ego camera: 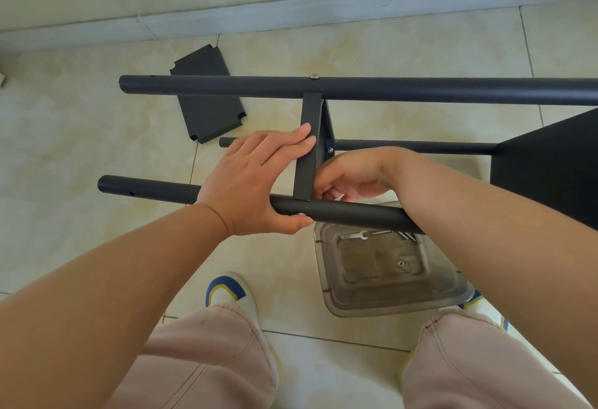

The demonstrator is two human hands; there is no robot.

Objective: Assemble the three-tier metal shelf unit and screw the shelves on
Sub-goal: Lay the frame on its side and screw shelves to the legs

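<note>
The black shelf unit lies on its side on the tiled floor. Its near pole (356, 213) and far pole (388, 88) run left to right, with a lower pole (414, 145) between them. A middle shelf (309, 150) stands edge-on between the poles, and another shelf (550, 166) is at the right. My left hand (255, 182) grips the near pole with the thumb under it near a screw head (301, 214), fingers flat on the middle shelf. My right hand (349, 179) is curled behind that shelf at the pole joint; what it holds is hidden.
A loose black shelf panel (207, 98) lies on the floor at the back left, under the far pole. A clear plastic tray (388, 298) with a small wrench (354, 235) and screws sits by my feet. The wall skirting runs along the back.
</note>
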